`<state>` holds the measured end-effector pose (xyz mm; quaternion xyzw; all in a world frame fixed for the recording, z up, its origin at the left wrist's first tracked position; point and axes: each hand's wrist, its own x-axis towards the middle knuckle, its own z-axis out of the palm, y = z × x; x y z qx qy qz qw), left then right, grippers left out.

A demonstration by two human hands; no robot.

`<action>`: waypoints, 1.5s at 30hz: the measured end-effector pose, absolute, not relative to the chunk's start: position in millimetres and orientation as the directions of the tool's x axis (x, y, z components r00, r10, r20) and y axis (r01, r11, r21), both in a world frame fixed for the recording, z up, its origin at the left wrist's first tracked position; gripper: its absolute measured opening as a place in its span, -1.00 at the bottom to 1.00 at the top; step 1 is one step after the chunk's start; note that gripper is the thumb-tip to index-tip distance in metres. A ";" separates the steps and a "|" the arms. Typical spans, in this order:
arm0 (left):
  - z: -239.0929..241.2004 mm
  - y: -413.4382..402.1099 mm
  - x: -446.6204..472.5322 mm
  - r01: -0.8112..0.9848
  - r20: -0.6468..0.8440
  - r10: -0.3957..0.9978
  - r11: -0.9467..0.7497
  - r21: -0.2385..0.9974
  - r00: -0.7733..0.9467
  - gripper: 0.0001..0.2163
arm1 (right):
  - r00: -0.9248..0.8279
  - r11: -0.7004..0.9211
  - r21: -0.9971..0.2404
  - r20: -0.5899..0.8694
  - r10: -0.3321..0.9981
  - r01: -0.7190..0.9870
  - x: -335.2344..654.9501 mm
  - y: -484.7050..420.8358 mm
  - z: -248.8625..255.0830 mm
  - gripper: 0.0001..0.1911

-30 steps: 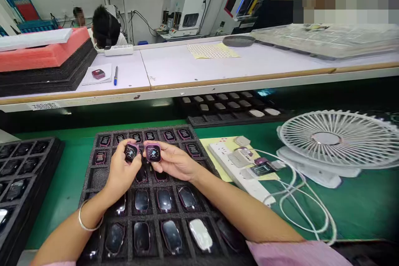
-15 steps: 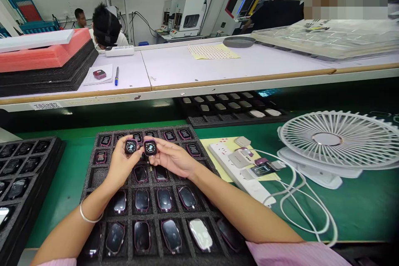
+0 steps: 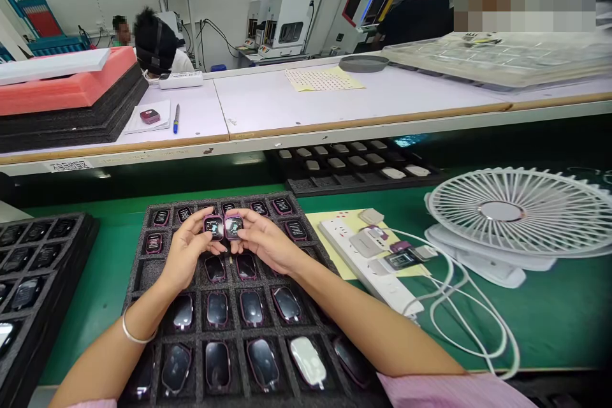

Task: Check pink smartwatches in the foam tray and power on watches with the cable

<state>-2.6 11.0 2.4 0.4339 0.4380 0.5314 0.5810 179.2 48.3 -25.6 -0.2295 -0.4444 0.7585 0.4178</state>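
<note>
There I was, on the line from afar: the left hand (image 3: pixel 184 254) pinched one watch (image 3: pixel 213 227) between thumb and fingers, the right hand (image 3: pixel 265 242) pinched a second watch (image 3: pixel 234 227), and both lit screens faced up, side by side! Whether their edges touched, I couldn't tell. They hung above the far half of the foam tray (image 3: pixel 148 274) on the green counter (image 3: pixel 115 242). Comparing the two screens, I judged, was the step in hand; the next move called for steady thumbs. Both forearms (image 3: pixel 363 319) angled inward, wrists well apart.
</note>
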 end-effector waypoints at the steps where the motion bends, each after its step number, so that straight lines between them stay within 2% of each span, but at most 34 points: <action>1: 2.5 10.6 -2.2 -0.227 -0.039 0.998 0.049 0.973 0.051 -0.54 | -0.542 -0.239 -0.873 0.033 0.840 -0.425 179.2 47.5 -25.4 -0.62; 15: 2.4 10.3 -0.8 -0.186 -0.005 0.999 0.014 0.982 0.048 -0.68 | -0.510 -0.173 -0.909 0.049 0.859 -0.379 177.4 44.8 -22.2 -0.65; 23: 1.1 10.3 -0.2 -0.137 0.009 1.000 -0.006 0.990 0.023 -0.69 | -0.513 -0.168 -0.915 0.047 0.857 -0.366 178.9 44.2 -20.8 -0.65; 34: -0.4 9.8 -0.3 -0.162 0.001 0.999 0.006 0.987 0.043 -0.67 | -0.501 -0.127 -0.928 0.070 0.863 -0.349 178.6 43.9 -24.7 -0.58; 38: -1.4 9.2 -0.2 -0.190 -0.045 0.997 0.058 0.980 0.069 -0.75 | -0.474 -0.188 -0.912 0.007 0.880 -0.363 176.0 44.8 -25.7 -0.71; 41: -1.5 8.9 -0.9 -0.216 -0.051 0.996 0.067 0.974 0.079 -0.74 | -0.482 -0.268 -0.866 -0.037 0.875 -0.421 174.4 45.2 -25.6 -0.67; 45: -1.0 8.7 -1.9 -0.223 -0.058 0.994 0.077 0.972 0.089 -0.73 | -0.486 -0.275 -0.862 -0.037 0.873 -0.427 174.8 44.4 -24.8 -0.66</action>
